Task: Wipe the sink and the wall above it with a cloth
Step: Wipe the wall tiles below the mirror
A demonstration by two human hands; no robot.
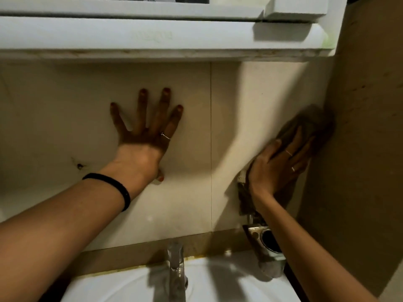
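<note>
Left hand [145,136] is planted flat on the tiled wall [65,118], fingers [164,105] spread wide apart and holding nothing, a black band [118,188] round the wrist and a thin ring on one finger. Just right of it runs a vertical tile seam. Down below, centre, the tap [176,264] stands at the back of the white sink [218,284]. Moving right, a metal holder [265,238] is fixed to the wall above the sink's corner. Above it, the right hand [278,167] presses the brownish cloth [311,125] flat against the wall, fingers together and laid over it, tight up by the brown side panel [366,105]. The cloth looks blurred. A white shelf [152,40] runs across the top.
</note>
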